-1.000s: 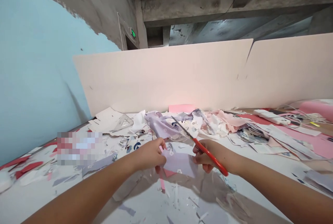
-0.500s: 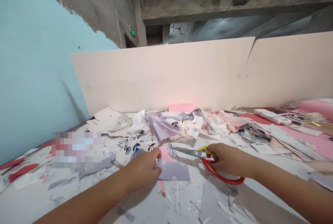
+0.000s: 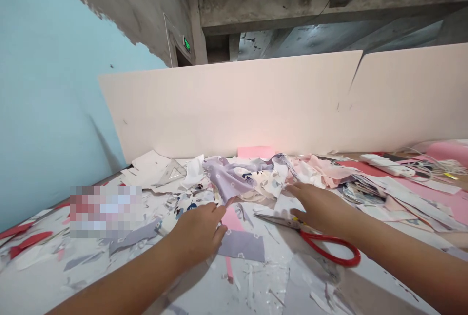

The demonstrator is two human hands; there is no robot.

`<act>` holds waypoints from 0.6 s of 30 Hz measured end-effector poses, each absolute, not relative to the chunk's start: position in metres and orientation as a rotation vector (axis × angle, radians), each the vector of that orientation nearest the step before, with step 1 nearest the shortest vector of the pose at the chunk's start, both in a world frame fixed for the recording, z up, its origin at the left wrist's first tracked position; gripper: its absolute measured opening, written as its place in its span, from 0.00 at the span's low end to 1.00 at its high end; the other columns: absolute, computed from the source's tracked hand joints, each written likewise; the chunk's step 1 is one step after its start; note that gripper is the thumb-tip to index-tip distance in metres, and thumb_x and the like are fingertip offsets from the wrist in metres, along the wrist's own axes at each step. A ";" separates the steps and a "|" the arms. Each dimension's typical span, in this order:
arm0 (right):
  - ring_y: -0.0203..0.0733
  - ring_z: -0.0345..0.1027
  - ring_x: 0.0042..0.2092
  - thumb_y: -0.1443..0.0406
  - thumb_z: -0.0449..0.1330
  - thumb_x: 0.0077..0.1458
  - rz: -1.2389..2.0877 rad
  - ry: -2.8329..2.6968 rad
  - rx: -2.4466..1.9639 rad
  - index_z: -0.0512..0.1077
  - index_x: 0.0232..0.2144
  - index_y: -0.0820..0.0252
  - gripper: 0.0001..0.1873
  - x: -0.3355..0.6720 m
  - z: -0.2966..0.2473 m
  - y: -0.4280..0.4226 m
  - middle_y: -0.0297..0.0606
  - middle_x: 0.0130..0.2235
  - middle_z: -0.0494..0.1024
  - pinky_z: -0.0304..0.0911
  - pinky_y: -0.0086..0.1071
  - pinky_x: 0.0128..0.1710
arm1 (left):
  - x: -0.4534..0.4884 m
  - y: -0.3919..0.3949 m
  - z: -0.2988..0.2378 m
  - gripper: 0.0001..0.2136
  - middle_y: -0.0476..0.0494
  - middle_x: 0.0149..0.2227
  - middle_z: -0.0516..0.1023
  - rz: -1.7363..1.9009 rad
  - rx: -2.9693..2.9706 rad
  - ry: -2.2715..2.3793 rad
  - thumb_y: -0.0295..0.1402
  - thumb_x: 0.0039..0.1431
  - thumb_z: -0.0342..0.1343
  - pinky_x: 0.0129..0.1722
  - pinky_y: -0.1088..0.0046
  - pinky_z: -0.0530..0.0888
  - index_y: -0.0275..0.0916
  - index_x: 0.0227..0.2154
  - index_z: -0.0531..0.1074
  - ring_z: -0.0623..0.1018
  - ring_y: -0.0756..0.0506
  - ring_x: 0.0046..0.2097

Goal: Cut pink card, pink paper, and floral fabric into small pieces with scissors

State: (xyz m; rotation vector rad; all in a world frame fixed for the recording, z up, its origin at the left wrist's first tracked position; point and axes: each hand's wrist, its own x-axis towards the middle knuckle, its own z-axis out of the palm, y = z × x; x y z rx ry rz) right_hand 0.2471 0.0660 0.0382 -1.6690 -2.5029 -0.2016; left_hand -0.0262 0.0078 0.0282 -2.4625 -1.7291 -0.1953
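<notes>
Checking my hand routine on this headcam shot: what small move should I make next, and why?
Probably slide the lilac fabric piece toward you with the left hand, since that hand sits right beside it. The red-handled scissors lie on the table beneath the open right hand, so they aren't cutting it.

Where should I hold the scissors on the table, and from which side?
Take the red handle of the scissors from the right, with the right hand. The loop lies flat and open on that side, while the blades point left, away from it, so this seems safest.
</notes>
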 end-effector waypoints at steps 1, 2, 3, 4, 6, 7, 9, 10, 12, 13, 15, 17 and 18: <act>0.50 0.62 0.46 0.64 0.52 0.46 -0.247 -2.525 -1.567 0.59 0.51 0.56 0.26 0.240 0.038 0.072 0.46 0.49 0.66 0.59 0.37 0.36 | -0.025 0.012 0.030 0.12 0.43 0.35 0.69 -0.221 -2.482 -1.641 0.34 0.54 0.40 0.29 0.72 0.62 0.41 0.38 0.65 0.70 0.45 0.34; 0.50 0.59 0.49 0.65 0.53 0.46 -0.283 -2.545 -1.488 0.54 0.54 0.55 0.30 0.233 0.037 0.080 0.46 0.53 0.61 0.59 0.37 0.39 | -0.024 0.018 0.032 0.12 0.42 0.35 0.69 -0.227 -2.508 -1.543 0.33 0.54 0.41 0.30 0.72 0.63 0.41 0.38 0.66 0.69 0.45 0.35; 0.51 0.55 0.52 0.66 0.55 0.45 -0.312 -2.557 -1.440 0.50 0.56 0.54 0.35 0.225 0.036 0.089 0.45 0.56 0.56 0.58 0.38 0.42 | -0.022 0.025 0.034 0.11 0.42 0.35 0.69 -0.205 -2.538 -1.442 0.31 0.53 0.42 0.31 0.72 0.63 0.40 0.37 0.66 0.69 0.45 0.35; 0.52 0.50 0.55 0.66 0.56 0.45 -0.328 -2.572 -1.390 0.46 0.58 0.53 0.38 0.219 0.036 0.098 0.44 0.59 0.50 0.55 0.40 0.45 | -0.021 0.035 0.036 0.10 0.42 0.34 0.69 -0.166 -2.559 -1.345 0.29 0.52 0.43 0.32 0.71 0.64 0.39 0.35 0.67 0.69 0.45 0.36; 0.56 0.39 0.58 0.66 0.58 0.42 -0.264 -2.579 -1.413 0.42 0.59 0.51 0.44 0.207 0.036 0.117 0.42 0.61 0.44 0.49 0.47 0.49 | -0.017 0.057 0.037 0.10 0.42 0.33 0.70 -0.069 -2.582 -1.225 0.27 0.50 0.44 0.34 0.70 0.64 0.39 0.33 0.69 0.69 0.45 0.36; 0.58 0.38 0.58 0.66 0.60 0.41 -0.234 -2.577 -1.438 0.42 0.58 0.51 0.45 0.202 0.037 0.126 0.43 0.60 0.48 0.47 0.50 0.49 | -0.016 0.068 0.037 0.10 0.41 0.34 0.70 -0.032 -2.578 -1.189 0.27 0.50 0.45 0.35 0.70 0.64 0.38 0.33 0.69 0.69 0.44 0.37; 0.59 0.48 0.55 0.66 0.60 0.42 -0.144 -2.582 -1.499 0.51 0.56 0.53 0.38 0.196 0.041 0.142 0.46 0.52 0.63 0.50 0.52 0.47 | -0.015 0.092 0.037 0.10 0.40 0.35 0.71 0.032 -2.547 -1.175 0.30 0.51 0.45 0.36 0.69 0.65 0.38 0.31 0.71 0.69 0.43 0.38; 0.57 0.54 0.52 0.65 0.59 0.44 -0.089 -2.584 -1.531 0.58 0.52 0.55 0.31 0.194 0.044 0.150 0.45 0.47 0.68 0.53 0.51 0.45 | -0.015 0.103 0.037 0.10 0.40 0.35 0.71 0.041 -2.508 -1.174 0.31 0.51 0.45 0.37 0.68 0.65 0.37 0.30 0.71 0.69 0.43 0.39; 0.48 0.63 0.45 0.64 0.56 0.49 0.036 -2.567 -1.603 0.66 0.44 0.60 0.17 0.191 0.051 0.164 0.42 0.41 0.71 0.58 0.45 0.42 | -0.015 0.122 0.039 0.10 0.40 0.37 0.72 0.033 -2.433 -1.165 0.33 0.51 0.47 0.42 0.64 0.63 0.37 0.30 0.71 0.68 0.42 0.42; 0.44 0.64 0.43 0.63 0.54 0.52 0.103 -2.547 -1.638 0.66 0.42 0.62 0.14 0.191 0.055 0.170 0.41 0.41 0.71 0.60 0.43 0.41 | -0.015 0.130 0.041 0.10 0.39 0.39 0.71 0.013 -2.395 -1.168 0.33 0.50 0.48 0.45 0.62 0.61 0.37 0.32 0.71 0.66 0.40 0.45; 0.39 0.65 0.41 0.62 0.52 0.55 0.230 -2.479 -1.696 0.65 0.42 0.63 0.14 0.190 0.064 0.181 0.40 0.42 0.69 0.63 0.39 0.39 | -0.013 0.141 0.045 0.14 0.37 0.46 0.68 -0.047 -2.288 -1.205 0.31 0.48 0.49 0.51 0.57 0.54 0.36 0.39 0.69 0.61 0.38 0.51; 0.38 0.65 0.40 0.62 0.51 0.55 0.339 -2.395 -1.727 0.64 0.44 0.63 0.15 0.191 0.073 0.191 0.39 0.43 0.68 0.64 0.37 0.38 | -0.008 0.146 0.046 0.19 0.34 0.51 0.63 -0.146 -2.138 -1.257 0.29 0.47 0.49 0.53 0.52 0.48 0.35 0.46 0.64 0.55 0.37 0.55; 0.38 0.65 0.40 0.62 0.51 0.55 0.377 -2.350 -1.729 0.64 0.44 0.63 0.15 0.192 0.077 0.194 0.40 0.43 0.68 0.64 0.37 0.38 | -0.004 0.147 0.045 0.22 0.33 0.53 0.60 -0.203 -2.073 -1.259 0.28 0.47 0.49 0.53 0.52 0.46 0.34 0.48 0.62 0.53 0.37 0.57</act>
